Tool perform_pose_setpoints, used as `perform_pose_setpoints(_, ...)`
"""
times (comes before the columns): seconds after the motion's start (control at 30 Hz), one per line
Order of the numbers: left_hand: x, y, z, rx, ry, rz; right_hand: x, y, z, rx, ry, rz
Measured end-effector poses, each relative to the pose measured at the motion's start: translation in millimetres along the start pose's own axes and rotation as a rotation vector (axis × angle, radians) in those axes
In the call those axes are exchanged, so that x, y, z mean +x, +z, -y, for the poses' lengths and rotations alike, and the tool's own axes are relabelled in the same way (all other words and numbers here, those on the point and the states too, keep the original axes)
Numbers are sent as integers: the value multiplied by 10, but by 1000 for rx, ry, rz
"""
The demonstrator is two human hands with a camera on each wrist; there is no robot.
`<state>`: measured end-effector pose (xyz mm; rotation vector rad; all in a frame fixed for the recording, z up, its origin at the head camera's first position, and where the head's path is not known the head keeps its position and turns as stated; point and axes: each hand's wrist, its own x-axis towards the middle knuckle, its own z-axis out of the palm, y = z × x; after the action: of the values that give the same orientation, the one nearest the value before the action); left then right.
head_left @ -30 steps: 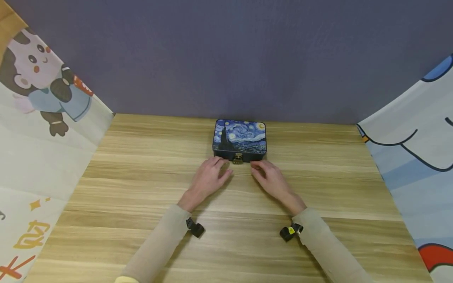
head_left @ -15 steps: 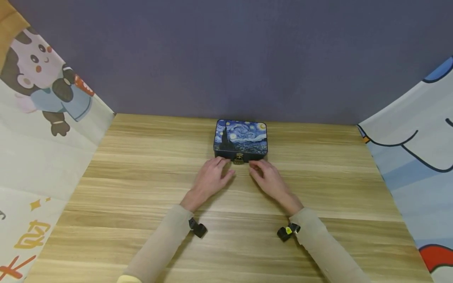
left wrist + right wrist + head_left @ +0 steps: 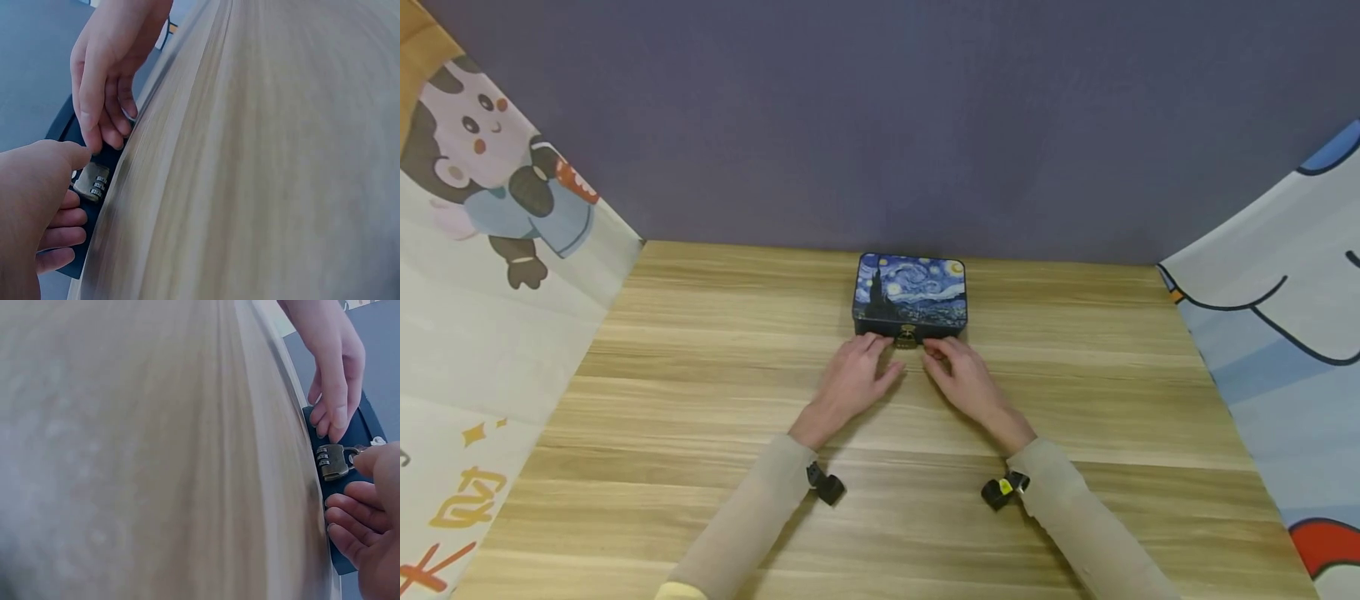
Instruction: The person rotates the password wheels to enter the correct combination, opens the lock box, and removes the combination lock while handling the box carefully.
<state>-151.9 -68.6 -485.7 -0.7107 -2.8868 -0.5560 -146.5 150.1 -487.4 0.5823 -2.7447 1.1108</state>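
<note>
A small tin box [image 3: 910, 287] with a swirling blue night-sky picture on its lid stands closed on the wooden table. From its front clasp hangs a brass combination padlock [image 3: 331, 462], its number dials showing in both wrist views. My left hand [image 3: 856, 375] is just left of the padlock, fingers loosely bent by the box's front face. On the other side is my right hand [image 3: 966, 382], its thumb close to the shackle in the right wrist view. Neither hand has its fingers curled round the padlock [image 3: 92, 181]; both have their fingertips right beside it.
The wooden table [image 3: 737, 308] runs back to a dark grey-blue panel [image 3: 880, 125] just behind the box. Printed cloths with cartoon figures hang at the left [image 3: 497, 350] and right [image 3: 1270, 358]. Each sleeve carries a small black wrist camera [image 3: 826, 485].
Both hands have drifted inward, narrowing the gap on either side of the padlock. The box stays in place with its lid closed.
</note>
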Motion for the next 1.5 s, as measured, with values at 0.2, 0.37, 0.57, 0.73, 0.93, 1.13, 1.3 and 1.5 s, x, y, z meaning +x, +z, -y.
perform_pose_setpoints(0.2,19,15,-33,3,5,14,27,16,31,1,11,15)
perform_pose_setpoints(0.37,29,25,-50,-2,2,-1,46,20,63,4,20,34)
perform_pose_setpoints(0.57,35,42,-63,-43,-5,-15,51,28,55,9,40,42)
perform_pose_setpoints(0.73,42,61,-63,-76,-14,-28,58,41,51,26,65,44)
perform_pose_setpoints(0.93,42,80,-69,-133,-32,-50,64,58,46,72,66,19)
perform_pose_setpoints(1.13,51,96,-89,-229,-62,-82,70,53,49,132,84,4)
perform_pose_setpoints(1.3,59,79,-117,-279,-101,-76,71,44,65,161,109,4)
perform_pose_setpoints(1.5,82,40,-152,-349,-149,-81,73,50,74,174,112,-6)
